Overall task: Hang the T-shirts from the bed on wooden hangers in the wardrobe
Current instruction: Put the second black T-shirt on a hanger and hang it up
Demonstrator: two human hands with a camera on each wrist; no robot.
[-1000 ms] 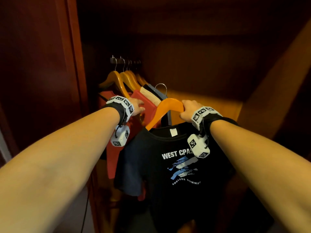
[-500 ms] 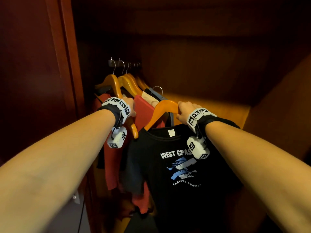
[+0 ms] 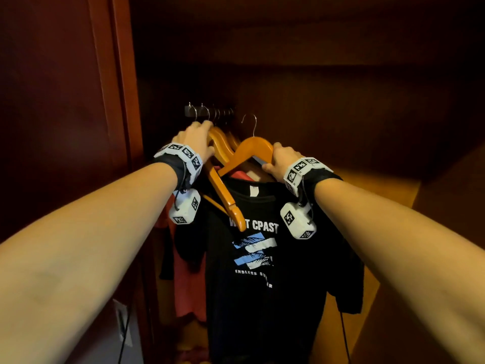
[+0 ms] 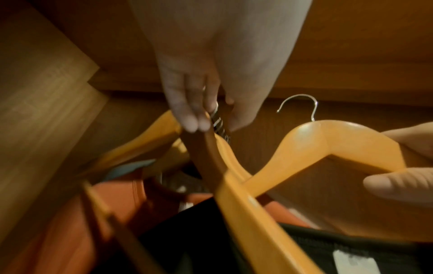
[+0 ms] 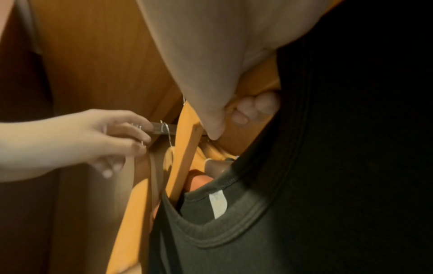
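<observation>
A black T-shirt (image 3: 262, 271) with a "WEST COAST" print hangs on a wooden hanger (image 3: 252, 151). My right hand (image 3: 282, 158) grips that hanger's right shoulder, thumb under, fingers over (image 5: 255, 107). Its metal hook (image 3: 250, 124) is in the air, just right of the dark rail (image 3: 191, 111) and apart from it. My left hand (image 3: 202, 132) is up at the rail. It pinches the bunch of metal hooks (image 4: 218, 120) of the hung hangers between fingers and thumb. A red T-shirt (image 3: 189, 271) hangs behind the black one.
Several wooden hangers (image 3: 220, 143) crowd the left end of the rail. The dark wardrobe door frame (image 3: 118, 101) stands close on the left, and a side wall (image 3: 446, 206) closes in on the right. Space shows right of the hooks.
Both hands have risen. My left hand left the red shirt's shoulder and went up to the hooks at the rail. My right hand lifted the hanger with the black T-shirt to rail height.
</observation>
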